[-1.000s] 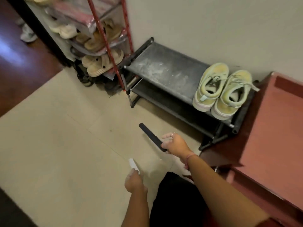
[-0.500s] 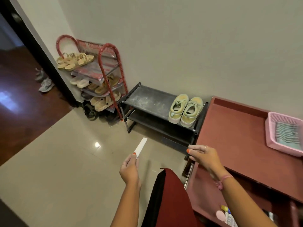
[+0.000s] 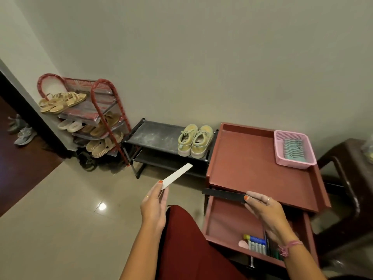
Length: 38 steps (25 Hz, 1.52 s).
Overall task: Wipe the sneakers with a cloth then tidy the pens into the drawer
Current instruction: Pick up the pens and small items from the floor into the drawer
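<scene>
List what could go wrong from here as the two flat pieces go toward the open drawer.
1. The right hand pinches only one end of the black strip, which juts out over the drawer; it may slip or knock the cabinet top.
2. The left hand holds the white strip by its tip over the floor; a loose pinch could drop it.
3. The pens crowd the drawer's near corner, so a dropped strip might scatter them.
</scene>
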{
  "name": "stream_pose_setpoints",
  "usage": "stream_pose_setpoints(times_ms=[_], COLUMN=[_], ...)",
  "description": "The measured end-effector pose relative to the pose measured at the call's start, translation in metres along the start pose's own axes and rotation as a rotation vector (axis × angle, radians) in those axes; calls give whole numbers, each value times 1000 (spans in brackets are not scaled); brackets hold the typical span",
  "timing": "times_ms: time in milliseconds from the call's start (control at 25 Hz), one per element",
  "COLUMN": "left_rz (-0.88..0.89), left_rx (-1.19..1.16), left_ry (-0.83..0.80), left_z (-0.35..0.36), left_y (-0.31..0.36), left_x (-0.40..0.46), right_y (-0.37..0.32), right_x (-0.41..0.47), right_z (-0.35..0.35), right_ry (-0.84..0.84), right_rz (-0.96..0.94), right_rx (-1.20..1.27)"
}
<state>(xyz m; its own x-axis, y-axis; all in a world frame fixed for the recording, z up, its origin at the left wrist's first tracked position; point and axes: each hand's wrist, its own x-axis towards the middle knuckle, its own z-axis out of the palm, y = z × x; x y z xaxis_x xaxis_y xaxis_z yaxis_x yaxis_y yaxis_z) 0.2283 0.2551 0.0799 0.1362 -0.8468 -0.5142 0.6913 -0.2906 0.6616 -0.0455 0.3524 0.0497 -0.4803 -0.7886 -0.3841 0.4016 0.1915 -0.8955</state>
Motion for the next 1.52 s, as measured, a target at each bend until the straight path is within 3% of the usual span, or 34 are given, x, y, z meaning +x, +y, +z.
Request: stream_pose_setpoints(times_ms=[200, 440, 720, 920, 1080, 1280, 1520], left_rz=[-106, -285, -325, -316, -319, -341, -350], left_rx=[124, 317, 476, 591, 613, 620, 625], left_ry=[-114, -133, -108, -151, -151, -133, -124], left_z=[18, 35, 39, 43, 42, 44, 45], left_y=[-44, -112, -162, -179, -183, -185, -186], left_x=[-11, 1, 48, 68, 78, 83, 84], right_y=[15, 59, 112, 146, 161, 159, 158], right_x=[-6, 23, 83, 120, 138, 160, 166], right_z=[-56, -100, -120, -124, -134, -141, -137], right_ry=[180, 399, 568, 538, 499, 196, 4], right_rz=[20, 147, 298, 387, 449, 544, 362], right_rx=[133, 116, 0, -155, -690, -1135, -1582])
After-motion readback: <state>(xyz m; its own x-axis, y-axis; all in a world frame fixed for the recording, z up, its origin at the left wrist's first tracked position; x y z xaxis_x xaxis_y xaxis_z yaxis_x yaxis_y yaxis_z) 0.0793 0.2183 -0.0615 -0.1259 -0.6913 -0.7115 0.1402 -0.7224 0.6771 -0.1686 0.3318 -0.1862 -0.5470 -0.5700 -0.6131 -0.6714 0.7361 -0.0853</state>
